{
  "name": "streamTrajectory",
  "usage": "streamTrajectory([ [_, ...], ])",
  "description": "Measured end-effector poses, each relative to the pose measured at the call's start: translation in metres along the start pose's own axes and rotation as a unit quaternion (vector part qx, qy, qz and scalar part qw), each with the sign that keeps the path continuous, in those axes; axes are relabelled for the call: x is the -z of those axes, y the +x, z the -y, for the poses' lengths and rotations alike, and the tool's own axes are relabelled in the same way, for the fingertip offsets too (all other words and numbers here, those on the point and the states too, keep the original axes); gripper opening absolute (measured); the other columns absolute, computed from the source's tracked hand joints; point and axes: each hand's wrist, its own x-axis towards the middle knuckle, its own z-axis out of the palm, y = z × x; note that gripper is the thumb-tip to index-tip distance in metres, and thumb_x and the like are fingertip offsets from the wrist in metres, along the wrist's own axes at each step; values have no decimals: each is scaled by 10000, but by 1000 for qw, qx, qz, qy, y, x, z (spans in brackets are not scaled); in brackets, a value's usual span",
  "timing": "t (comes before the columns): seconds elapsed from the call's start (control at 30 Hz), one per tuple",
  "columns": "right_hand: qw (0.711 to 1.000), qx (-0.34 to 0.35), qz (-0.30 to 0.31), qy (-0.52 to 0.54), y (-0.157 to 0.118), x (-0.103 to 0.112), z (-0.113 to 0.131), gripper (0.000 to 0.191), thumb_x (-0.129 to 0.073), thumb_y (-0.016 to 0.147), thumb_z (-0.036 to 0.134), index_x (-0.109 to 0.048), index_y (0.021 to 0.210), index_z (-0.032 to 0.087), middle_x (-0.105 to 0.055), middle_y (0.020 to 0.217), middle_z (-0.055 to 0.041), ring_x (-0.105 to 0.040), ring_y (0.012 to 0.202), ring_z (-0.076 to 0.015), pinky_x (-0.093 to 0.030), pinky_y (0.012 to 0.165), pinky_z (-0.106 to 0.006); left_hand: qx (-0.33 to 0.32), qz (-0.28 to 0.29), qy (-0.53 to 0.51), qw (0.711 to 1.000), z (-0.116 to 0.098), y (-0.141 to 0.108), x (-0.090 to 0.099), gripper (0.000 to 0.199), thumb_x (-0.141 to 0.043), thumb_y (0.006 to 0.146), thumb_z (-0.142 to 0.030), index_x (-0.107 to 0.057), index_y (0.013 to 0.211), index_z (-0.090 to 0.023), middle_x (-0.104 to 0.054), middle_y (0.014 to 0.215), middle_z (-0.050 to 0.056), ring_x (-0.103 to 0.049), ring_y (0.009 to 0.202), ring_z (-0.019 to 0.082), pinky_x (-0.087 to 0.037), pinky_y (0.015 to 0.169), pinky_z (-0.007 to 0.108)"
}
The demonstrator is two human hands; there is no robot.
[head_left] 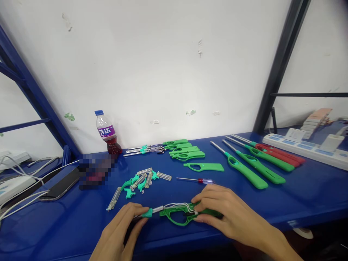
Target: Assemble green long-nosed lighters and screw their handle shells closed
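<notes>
My left hand [119, 228] is closed round a lighter nozzle [147, 213], a metal tube with a teal collar; its far end is hidden under my fingers. White wires [178, 204] run from the tube to the right. They reach a small black-and-white part [193, 213] lying in an open green lighter shell half [176, 221]. Over the handle end of this shell, my right hand [223, 208] pinches at the small part and the shell, covering most of the handle. A screwdriver [200, 180] with a red and clear handle lies just beyond my right hand.
Clear fuel tanks [149, 179] and teal triggers [129, 193] lie loose at centre left. Behind are several nozzles [144, 149] and green shells [187, 155]. Green lighters [247, 172] and red ones [288, 154] lie right. A bottle [106, 132], phone [61, 185] and power strip [307, 146] flank the work.
</notes>
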Motion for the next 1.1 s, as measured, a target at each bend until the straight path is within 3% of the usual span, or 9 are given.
streamTrajectory([
  [0.13,1000,1,-1,-1,-1,0,0,132,-710,1032,358,-775,1020,243,-807,1149,3,-732,1036,-191,-474,1027,-341,-4,-8,13,1000,2,0,-2,166,-629,1054,-414,-689,1167,-309,-782,1073,-7,-799,939,173,-635,819,192],
  [0.3,1000,3,-2,0,-1,0,0,123,-722,1025,352,-771,1015,239,-804,1144,15,-725,1037,-183,-470,1027,-335,-39,12,59,997,8,-3,-3,328,-568,1091,-347,-636,1412,-347,-733,1179,34,-787,992,169,-627,804,186],
  [0.43,1000,-3,2,2,-1,0,0,125,-717,1028,353,-769,1012,240,-805,1143,16,-723,1031,-182,-467,1024,-334,-36,24,51,998,10,-4,-4,252,-570,1087,-308,-699,1301,-333,-673,1066,25,-759,868,136,-610,768,179],
  [0.73,1000,-4,4,2,-2,0,0,130,-720,1026,356,-775,1019,238,-802,1149,16,-719,1046,-184,-468,1017,-331,-12,12,42,999,-1,-2,0,256,-621,1057,-346,-691,1300,-300,-704,1195,43,-763,1046,177,-620,878,196],
  [0.97,1000,-5,3,-1,-2,0,0,115,-729,1020,342,-780,1023,240,-801,1142,14,-719,1046,-182,-462,1026,-326,-34,6,32,999,3,-1,0,239,-594,1078,-315,-682,1300,-320,-697,1168,12,-754,1040,138,-586,914,156],
  [1.1,1000,2,-6,4,-3,-1,-1,119,-729,1019,348,-779,1014,240,-801,1132,15,-718,1037,-181,-469,994,-320,-25,-4,45,999,1,-1,0,217,-623,1058,-336,-680,1266,-312,-682,1139,10,-752,961,130,-593,842,152],
])
